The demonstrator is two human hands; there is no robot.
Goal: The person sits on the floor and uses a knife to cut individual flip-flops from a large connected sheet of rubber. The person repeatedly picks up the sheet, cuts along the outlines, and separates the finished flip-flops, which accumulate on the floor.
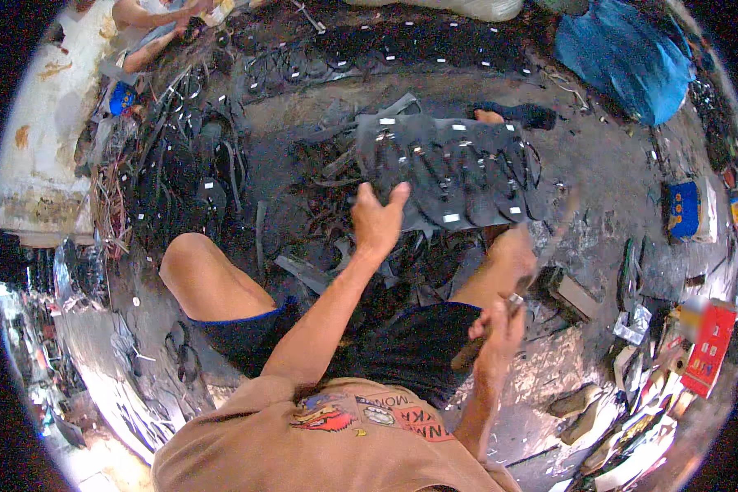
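Touching a dark sheet's (455,176) corner, the left grip (377,221) extends its thumb.

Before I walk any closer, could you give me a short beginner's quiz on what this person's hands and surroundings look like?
1. Where in the picture is the crumpled blue sheet: a) upper left, b) upper right, c) lower left?
2. True or false: the right hand is clear of the dark panel with white labels.
3. Fill in: the left hand is at the panel's ____ edge.

Key: 1. b. 2. True. 3. Left.
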